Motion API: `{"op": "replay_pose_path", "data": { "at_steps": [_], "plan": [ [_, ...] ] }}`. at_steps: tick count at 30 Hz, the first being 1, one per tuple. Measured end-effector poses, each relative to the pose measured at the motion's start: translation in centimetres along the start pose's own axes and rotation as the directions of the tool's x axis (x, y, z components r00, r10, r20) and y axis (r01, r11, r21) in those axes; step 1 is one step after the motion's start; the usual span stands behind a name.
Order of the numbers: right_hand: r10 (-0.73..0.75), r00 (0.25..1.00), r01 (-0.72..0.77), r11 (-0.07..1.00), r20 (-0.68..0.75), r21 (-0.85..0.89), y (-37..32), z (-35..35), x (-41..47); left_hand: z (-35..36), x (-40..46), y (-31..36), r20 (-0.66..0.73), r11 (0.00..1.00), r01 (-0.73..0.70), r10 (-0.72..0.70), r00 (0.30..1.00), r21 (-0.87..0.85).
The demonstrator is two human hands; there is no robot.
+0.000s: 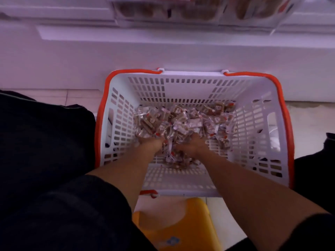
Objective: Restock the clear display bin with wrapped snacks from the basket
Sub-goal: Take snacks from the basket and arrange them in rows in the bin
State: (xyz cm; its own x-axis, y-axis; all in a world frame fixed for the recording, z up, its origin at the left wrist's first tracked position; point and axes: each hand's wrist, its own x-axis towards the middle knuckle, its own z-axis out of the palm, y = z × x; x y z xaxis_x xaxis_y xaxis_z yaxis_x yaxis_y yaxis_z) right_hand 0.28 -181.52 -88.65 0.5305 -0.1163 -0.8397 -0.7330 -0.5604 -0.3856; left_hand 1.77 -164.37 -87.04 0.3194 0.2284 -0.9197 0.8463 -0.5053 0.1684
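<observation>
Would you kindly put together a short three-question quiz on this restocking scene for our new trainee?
1. True or false: both hands are inside the basket.
2. What colour is the basket's rim? A) blue B) orange-red C) green
3. Fill in: the yellow stool shows between the person's ____.

Key:
1. True: the left hand and right hand are dug into the wrapped snacks.
2. B
3. Forearms, just below the basket in the head view.
</observation>
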Motion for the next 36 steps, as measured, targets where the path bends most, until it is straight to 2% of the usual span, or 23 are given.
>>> {"op": "replay_pose_path", "data": {
  "at_steps": [2, 4, 7, 10, 11, 12, 14, 16, 19, 23, 25, 26, 30, 34, 36],
  "plan": [
    [-0.02, 0.997, 0.017, 0.998, -0.07, -0.054, 0.1, 1.4, 0.6, 1.5, 1.0, -0.1, -0.114, 0.991, 0.059, -0.073, 0.991, -0.116],
    [-0.018, 0.991, 0.009, 0.998, -0.133, -0.069, 0.3, 2.3, 1.1, 2.7, 1.1, -0.7, -0.271, 0.994, 0.078, -0.097, 0.958, -0.08],
    [-0.009, 0.985, -0.012, 0.992, -0.171, -0.123, 0.2, 2.7, 1.5, 3.2, 1.6, -1.1, -0.323, 0.994, 0.105, -0.111, 0.94, -0.036],
    [-0.032, 0.982, 0.015, 0.996, -0.187, -0.092, 0.4, 2.4, 2.0, 3.0, 2.5, -1.2, -0.288, 0.996, 0.086, -0.081, 0.954, 0.003],
    [-0.057, 0.977, 0.036, 0.994, -0.204, -0.105, 0.6, 2.2, 2.1, 3.3, 2.8, -1.3, -0.279, 0.996, 0.033, -0.055, 0.959, -0.084],
    [-0.075, 0.975, 0.049, 0.991, -0.209, -0.125, 0.9, 2.0, 2.1, 3.7, 2.8, -1.4, -0.269, 0.969, -0.035, -0.034, 0.963, -0.245],
    [-0.081, 0.979, 0.056, 0.989, -0.188, -0.136, 1.2, 1.8, 1.8, 4.3, 2.2, -1.0, -0.257, 0.837, -0.1, -0.05, 0.965, -0.539],
    [-0.084, 0.984, 0.056, 0.984, -0.16, -0.169, 1.2, 1.6, 1.3, 4.1, 1.9, -0.2, -0.248, 0.733, -0.099, -0.097, 0.964, -0.672],
    [-0.08, 0.994, 0.058, 0.969, -0.079, -0.241, 0.9, 1.0, 1.0, 2.8, 2.7, -0.1, -0.252, 0.702, -0.078, -0.147, 0.956, -0.707],
    [0.017, 0.993, -0.011, 0.998, 0.114, -0.054, 1.0, -0.5, -0.1, 1.5, 3.2, -0.6, -0.125, 0.652, 0.011, -0.162, 0.979, -0.759],
    [0.056, 0.971, -0.067, 0.997, 0.233, 0.04, 1.1, -1.3, -0.8, 0.8, 3.5, -0.3, -0.077, 0.672, 0.027, -0.124, 0.989, -0.74],
    [0.053, 0.965, -0.061, 0.998, 0.255, 0.026, 1.2, -1.6, -0.8, 0.6, 3.7, -0.3, -0.05, 0.689, 0.035, -0.103, 0.993, -0.724],
    [-0.04, 0.985, 0.067, 0.986, 0.168, -0.153, 1.6, -2.0, -0.7, 0.2, 3.6, -0.2, 0.034, 0.705, 0.044, -0.028, 0.999, -0.708],
    [-0.089, 0.989, 0.118, 0.955, 0.117, -0.271, 1.0, -2.6, -1.1, 0.2, 2.3, -0.5, 0.096, 0.619, 0.05, 0.041, 0.994, -0.783],
    [-0.118, 0.988, 0.143, 0.939, 0.099, -0.313, -0.2, -3.5, -1.6, -0.1, 1.1, -1.2, 0.121, 0.629, 0.061, 0.053, 0.991, -0.775]
  ]
}}
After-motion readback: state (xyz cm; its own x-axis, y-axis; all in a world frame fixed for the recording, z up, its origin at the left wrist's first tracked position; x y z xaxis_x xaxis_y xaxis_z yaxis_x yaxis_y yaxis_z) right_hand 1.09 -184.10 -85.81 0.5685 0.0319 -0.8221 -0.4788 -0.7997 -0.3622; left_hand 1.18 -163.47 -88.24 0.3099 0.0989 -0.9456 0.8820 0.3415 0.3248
